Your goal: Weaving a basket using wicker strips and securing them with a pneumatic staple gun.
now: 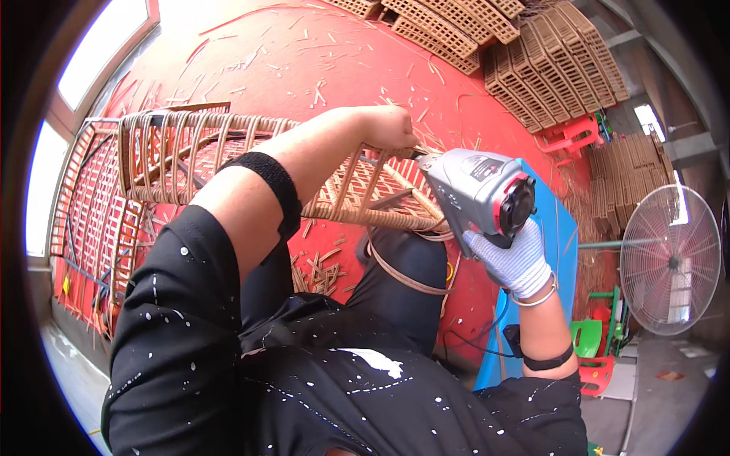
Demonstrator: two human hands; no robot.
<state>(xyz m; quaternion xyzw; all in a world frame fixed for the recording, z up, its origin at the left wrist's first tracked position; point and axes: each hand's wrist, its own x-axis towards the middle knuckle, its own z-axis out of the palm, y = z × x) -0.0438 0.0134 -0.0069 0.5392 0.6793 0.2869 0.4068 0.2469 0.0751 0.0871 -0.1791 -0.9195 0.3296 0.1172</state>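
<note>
A tan woven rattan frame (pixel 334 199) lies across my lap, its strips wrapped around the rim. Bare and curled, my left hand (pixel 389 128) is closed at the frame's far edge, next to the tool's nose; its fingertips are mostly hidden. My right hand (pixel 511 258), in a white knit glove, grips a silver and black electric staple gun (pixel 475 186). The gun's nose points at the frame rim close to my left fingers. A loose rattan strip (pixel 403 281) loops from the frame over my knee.
Cut rattan scraps (pixel 319 270) litter the red floor. A blue bench (pixel 559 228) stands at my right, with a dark cord beside it. Woven panels (pixel 551 68) are stacked far right, near a large fan (pixel 671 260). Another woven piece (pixel 84 205) stands at left.
</note>
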